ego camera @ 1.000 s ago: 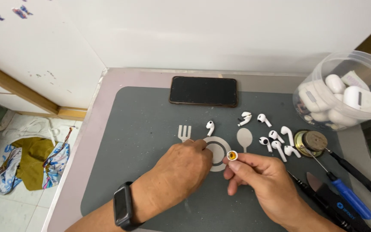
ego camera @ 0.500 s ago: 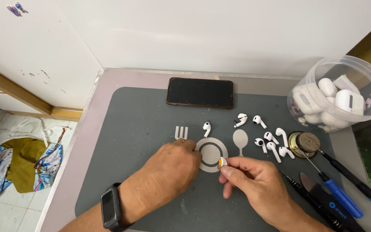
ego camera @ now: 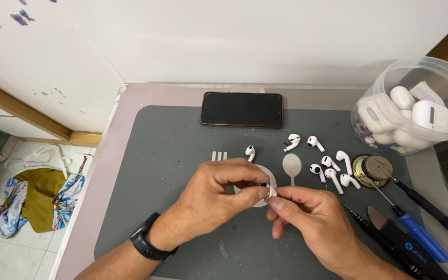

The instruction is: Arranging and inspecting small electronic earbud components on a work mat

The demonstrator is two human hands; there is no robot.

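Left hand (ego camera: pixel 219 194) has moved in from plate print to meet right hand (ego camera: pixel 307 215); both now pinch small white earbud piece (ego camera: pixel 270 191) with yellow spot, fingertips closed on it, above grey mat (ego camera: pixel 172 155). Whole earbud (ego camera: pixel 250 152) just beyond. Loose earbuds (ego camera: pixel 330 168) to right; black phone (ego camera: pixel 241 109) further back; screwdrivers (ego camera: pixel 416 223) at right edge.

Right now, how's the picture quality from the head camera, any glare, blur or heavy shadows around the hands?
Head view: light is soft and even, with only faint shadows under the left hand and right hand; the small white part pinched between them is sharp, not blurred; mild reflections sit on the clear plastic tub; the black phone screen shows no glare; table edges bow slightly toward the corners.
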